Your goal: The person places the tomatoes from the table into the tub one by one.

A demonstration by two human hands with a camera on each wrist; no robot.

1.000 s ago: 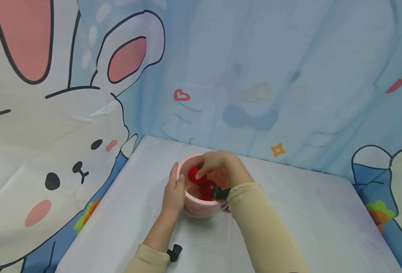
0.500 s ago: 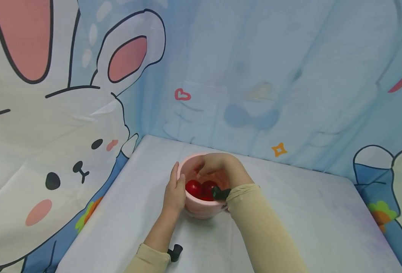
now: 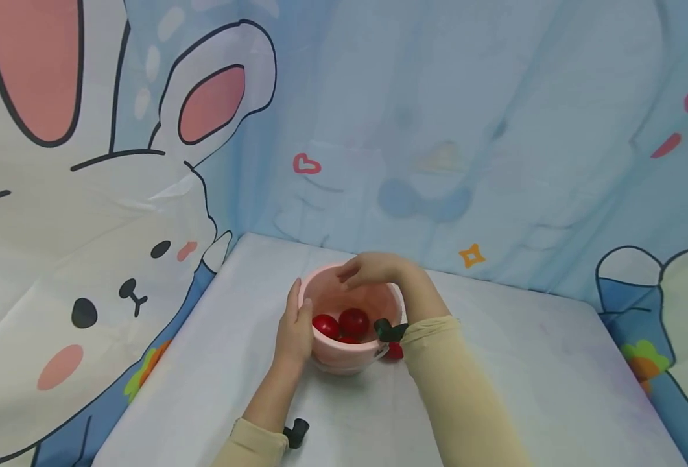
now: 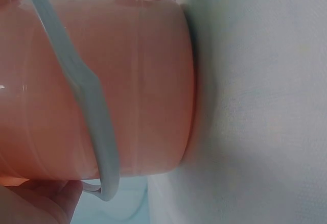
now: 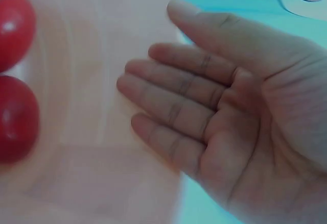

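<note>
A pink bucket (image 3: 344,358) with a pale handle (image 4: 84,83) stands upright on the white-covered table. Inside it lie glossy red, round, fruit-like things; one red ball (image 3: 353,322) sits beside another red ball (image 3: 325,326), and part of a third shows below them. My left hand (image 3: 295,334) rests against the bucket's left side, fingers straight, thumb near the rim. Over the bucket's far right rim is my right hand (image 3: 373,269). In the right wrist view its palm and extended fingers (image 5: 173,94) show, holding nothing.
Another red round thing (image 3: 394,352) lies on the table (image 3: 513,376) just right of the bucket, partly hidden by it. A blue curtain (image 3: 495,162) with a printed rabbit (image 3: 128,246) hangs behind and to the left of the table.
My right hand has let go of a red ball inside the bucket and risen up and back towards the rim, fingers spreading. The left hand keeps its place on the bucket.
</note>
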